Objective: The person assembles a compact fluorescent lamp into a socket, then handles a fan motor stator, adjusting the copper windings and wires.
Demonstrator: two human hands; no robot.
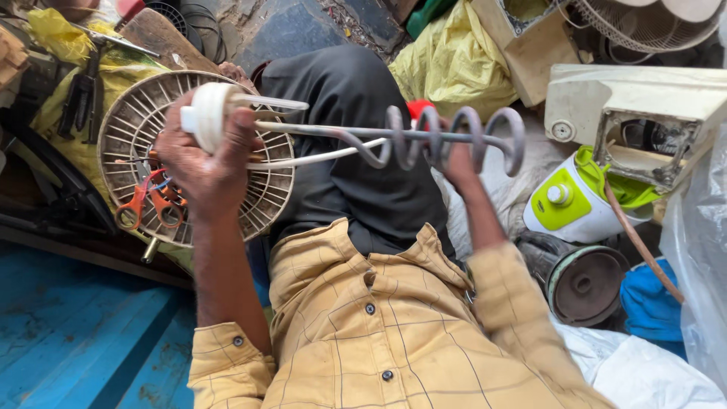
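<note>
While clutter crowds every edge — left hand [203, 155] clamped on heater handle [208, 113], right hand [454, 163] gripping coil [454, 136].

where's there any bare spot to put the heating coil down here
Barest patch: the blue boards at lower left, below the round fan grille. Crowded elsewhere: scissors and tools sit by the grille, a green-and-white appliance and a round motor part fill the right. Left hand holds the heating coil by its white end; right hand is behind its loops.
</note>
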